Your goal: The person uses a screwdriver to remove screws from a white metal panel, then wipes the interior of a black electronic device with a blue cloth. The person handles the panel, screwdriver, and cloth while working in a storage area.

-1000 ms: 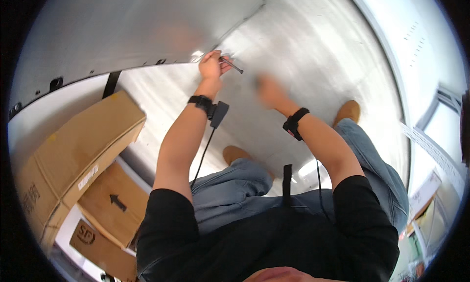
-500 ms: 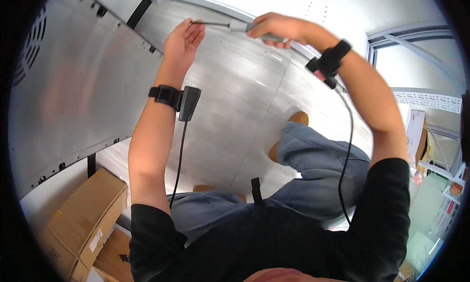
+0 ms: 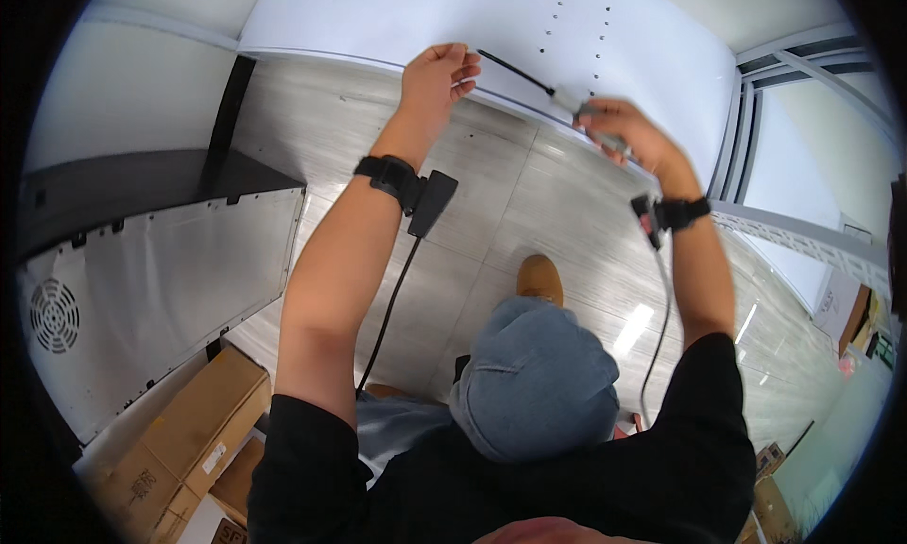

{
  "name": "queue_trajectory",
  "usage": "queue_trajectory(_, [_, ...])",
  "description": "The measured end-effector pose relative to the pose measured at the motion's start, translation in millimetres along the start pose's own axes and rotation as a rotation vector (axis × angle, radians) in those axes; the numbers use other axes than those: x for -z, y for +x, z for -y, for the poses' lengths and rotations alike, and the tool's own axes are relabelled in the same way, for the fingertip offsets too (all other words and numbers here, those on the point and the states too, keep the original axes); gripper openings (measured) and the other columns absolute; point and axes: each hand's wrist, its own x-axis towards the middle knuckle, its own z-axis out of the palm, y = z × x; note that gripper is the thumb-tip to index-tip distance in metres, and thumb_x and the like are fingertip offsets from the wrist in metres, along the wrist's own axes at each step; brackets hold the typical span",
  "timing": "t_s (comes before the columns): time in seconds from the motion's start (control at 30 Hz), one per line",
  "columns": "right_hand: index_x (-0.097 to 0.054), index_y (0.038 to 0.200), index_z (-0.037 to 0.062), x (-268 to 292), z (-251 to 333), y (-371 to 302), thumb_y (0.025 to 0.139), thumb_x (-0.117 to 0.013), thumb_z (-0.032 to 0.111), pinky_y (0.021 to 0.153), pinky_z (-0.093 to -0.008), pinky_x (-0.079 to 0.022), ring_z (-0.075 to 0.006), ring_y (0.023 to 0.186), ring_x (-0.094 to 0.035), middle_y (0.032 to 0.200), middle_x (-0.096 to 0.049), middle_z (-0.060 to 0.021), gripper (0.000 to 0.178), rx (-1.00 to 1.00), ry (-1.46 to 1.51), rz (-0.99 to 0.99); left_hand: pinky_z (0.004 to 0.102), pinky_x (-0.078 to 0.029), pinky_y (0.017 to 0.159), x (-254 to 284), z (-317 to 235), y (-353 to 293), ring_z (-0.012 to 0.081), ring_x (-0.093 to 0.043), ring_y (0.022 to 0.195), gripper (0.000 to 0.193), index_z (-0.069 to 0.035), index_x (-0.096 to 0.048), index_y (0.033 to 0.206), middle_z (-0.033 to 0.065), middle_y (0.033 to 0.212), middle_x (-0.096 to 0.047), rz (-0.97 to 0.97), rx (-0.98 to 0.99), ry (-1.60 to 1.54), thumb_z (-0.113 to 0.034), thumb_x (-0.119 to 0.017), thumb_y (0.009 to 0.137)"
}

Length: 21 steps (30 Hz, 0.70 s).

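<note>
Right fingers (image 3: pixel 610 115) grip screwdriver (image 3: pixel 565 97) at 1 o'clock, shaft pointing to 10. Left fingers (image 3: pixel 465 73) half curled beside its tip at 12; can't tell if pinching anything.

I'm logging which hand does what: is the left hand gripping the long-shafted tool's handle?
No, the right hand grips the tool's handle, and the left hand is near its dark shaft.

Grey tool (image 3: pixel 564 99) with black shaft (image 3: pixel 515 70), black sleeves (image 3: pixel 307 459), blue jeans (image 3: pixel 534 383), tan shoe (image 3: pixel 539 280), streaked grey floor (image 3: pixel 557 209)
</note>
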Motion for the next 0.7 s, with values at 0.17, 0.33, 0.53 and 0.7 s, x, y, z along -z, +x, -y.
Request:
queue_trajectory(0.17, [-0.059,0.088,0.0064,-10,-88,-3,0.089,-0.064,0.027,0.039,-0.0237,-0.031,-0.0080,0.045,-0.047,0.065,-0.052,0.0008,0.021,-0.096,0.362,-0.127,0.0238,-0.048,0.066,-29,79,45,0.0103,-0.062,0.078,0.017,-0.005,-0.073,0.097,0.0023,0.085,-0.068,-0.110,-0.229,0.605,-0.019,-0.071,0.088])
queue_trajectory(0.33, [-0.059,0.090,0.0063,-11,-114,5,0.090,-0.063,0.026,0.041,-0.0241,-0.033,-0.0085,0.046,-0.048,0.067,-0.053,0.0002,0.021,-0.081,0.469,-0.251,0.0314,-0.047,0.065,-52,123,80,0.0189,-0.058,0.071,0.012,-0.011,-0.077,0.087,0.0052,0.077,-0.068,-0.279,-0.665,0.999,-0.021,-0.075,0.080])
queue_trajectory(0.53, [-0.062,0.100,0.0038,-11,-121,15,0.091,-0.061,0.024,0.043,-0.0242,-0.034,-0.0087,0.047,-0.046,0.067,-0.051,0.0009,0.022,-0.074,0.435,-0.290,0.0378,-0.044,0.066,-64,142,89,0.0261,-0.055,0.071,0.009,-0.019,-0.078,0.080,0.0024,0.071,-0.065,-0.435,-0.843,1.109,-0.016,-0.075,0.073])
queue_trajectory(0.7, [-0.062,0.105,0.0001,-15,-123,13,0.094,-0.057,0.025,0.044,-0.0226,-0.032,-0.0083,0.046,-0.043,0.065,-0.048,0.0018,0.027,-0.007,0.382,-0.342,0.0416,-0.037,0.073,-71,153,89,0.0258,-0.052,0.079,0.008,-0.021,-0.078,0.078,0.0006,0.068,-0.062,-0.524,-0.865,0.984,-0.016,-0.076,0.071])
